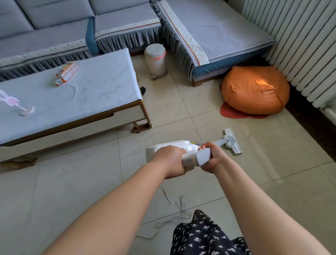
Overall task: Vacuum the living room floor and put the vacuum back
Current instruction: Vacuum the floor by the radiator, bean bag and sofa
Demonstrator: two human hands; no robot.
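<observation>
Head cam, looking down at tiled floor (74, 188). Far up-left of both grips: coffee table (89, 92) w/ pale cloth, carrying a pink rabbit toy (9, 100) on a stand and an orange packet (67, 72). Behind it, grey sofa (64, 26) w/ fringed covers. Up from the left grip, betw. table and sofa chaise: white pedal bin (155, 58), lid down.

Left hand (169, 161) wraps round the rear handle of the white stick vacuum (191, 155), fingers curled tight on it. Right hand (212, 157) just beside it, touching the same body, fingers folded over the front end of the handle block; so both grips hold the vacuum. Vacuum tube runs up-right from the right grip to the floor head (232, 141), which sits flat on the tiles, near the right grip.

Below the grips: thin white cord (180, 209) looped on floor, and a dark floral skirt (205, 236). Up-right of right grip: orange beanbag (255, 90) on a red mat (237, 112), some crumbs (178, 100) on tiles left of it. Far right: white radiator (303, 36).
</observation>
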